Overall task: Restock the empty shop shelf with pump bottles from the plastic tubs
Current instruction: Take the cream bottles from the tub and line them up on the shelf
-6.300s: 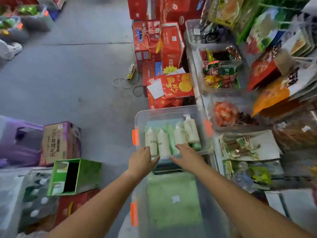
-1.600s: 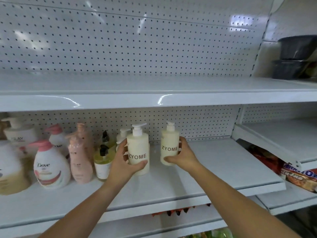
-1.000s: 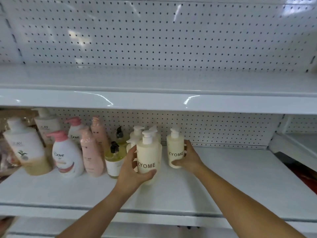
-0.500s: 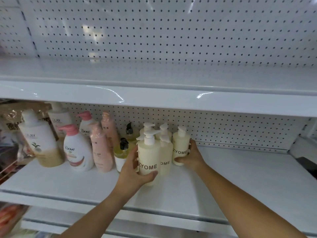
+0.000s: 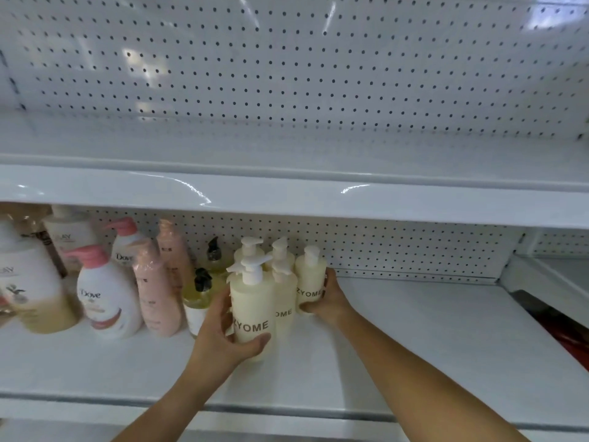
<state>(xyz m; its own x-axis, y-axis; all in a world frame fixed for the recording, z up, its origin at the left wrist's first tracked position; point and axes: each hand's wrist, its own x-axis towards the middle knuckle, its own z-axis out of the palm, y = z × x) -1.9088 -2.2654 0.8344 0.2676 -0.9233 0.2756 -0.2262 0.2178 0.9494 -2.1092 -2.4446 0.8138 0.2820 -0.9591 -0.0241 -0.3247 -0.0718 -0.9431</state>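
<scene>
My left hand [image 5: 223, 336] grips a cream ZYOME pump bottle [image 5: 251, 311] at its lower body, at the front of a cluster on the white shelf [image 5: 414, 339]. My right hand [image 5: 328, 298] holds another cream ZYOME bottle [image 5: 309, 279] further back, near the pegboard wall. Between them stands a third ZYOME bottle [image 5: 285, 301], and two more pump tops [image 5: 255, 247] show behind. All bottles are upright.
Left of the cluster stand yellow bottles with black pumps [image 5: 200, 298], pink bottles [image 5: 156, 288], Dove bottles [image 5: 105, 298] and large Olay bottles [image 5: 28, 282]. An upper shelf [image 5: 318, 199] overhangs. A lower shelf section [image 5: 557, 282] lies at the right.
Both hands hold the same bottles as before. The view has shifted slightly, and the left-hand bottle sits a little closer to the cluster.
</scene>
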